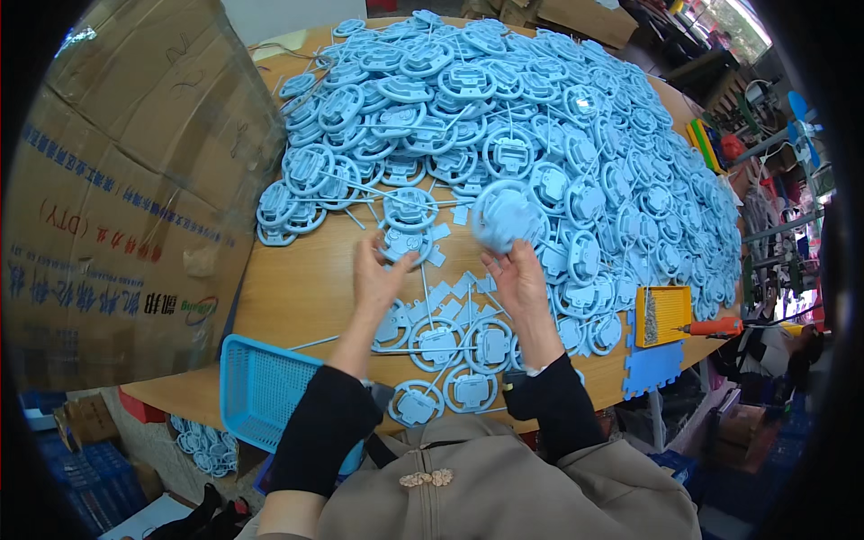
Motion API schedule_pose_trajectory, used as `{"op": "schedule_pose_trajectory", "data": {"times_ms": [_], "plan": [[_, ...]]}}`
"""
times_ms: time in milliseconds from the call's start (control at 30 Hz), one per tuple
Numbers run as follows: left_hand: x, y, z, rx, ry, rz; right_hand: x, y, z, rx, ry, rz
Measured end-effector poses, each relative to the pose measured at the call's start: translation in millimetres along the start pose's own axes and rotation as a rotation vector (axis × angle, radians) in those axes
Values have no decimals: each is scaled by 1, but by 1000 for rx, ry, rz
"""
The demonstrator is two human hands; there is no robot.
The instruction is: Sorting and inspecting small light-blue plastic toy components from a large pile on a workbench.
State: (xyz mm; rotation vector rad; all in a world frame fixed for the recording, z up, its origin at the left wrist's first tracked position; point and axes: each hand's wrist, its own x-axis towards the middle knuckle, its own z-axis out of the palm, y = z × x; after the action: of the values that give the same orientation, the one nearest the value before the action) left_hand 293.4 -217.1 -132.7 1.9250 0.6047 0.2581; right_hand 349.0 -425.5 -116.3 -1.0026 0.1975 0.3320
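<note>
While heaped parts crowd it, right hand gripping blue wheel.

Cardboard box — blue basket

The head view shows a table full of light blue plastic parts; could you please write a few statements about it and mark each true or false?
1. The right hand holds a round blue part. True.
2. The blue basket sits at the table's far edge. False: it hangs at the near edge, by the left forearm.
3. The left hand touches a blue part. True.
4. The yellow tray lies left of the hands. False: it lies to their right.
</note>
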Motion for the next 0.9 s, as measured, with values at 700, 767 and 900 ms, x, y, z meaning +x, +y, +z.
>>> {"op": "schedule_pose_trajectory", "data": {"times_ms": [700,767,900], "plan": [[-11,-13,-59,-1021,-369,-481,13,20,-8,-1331,-244,-272],[-38,-19,-49,-1072,-360,-450,5,22,4,-989,-186,-354],[-77,-22,-27,-1088,-278,-359,-45,30,44,-1138,-310,-650]]}}
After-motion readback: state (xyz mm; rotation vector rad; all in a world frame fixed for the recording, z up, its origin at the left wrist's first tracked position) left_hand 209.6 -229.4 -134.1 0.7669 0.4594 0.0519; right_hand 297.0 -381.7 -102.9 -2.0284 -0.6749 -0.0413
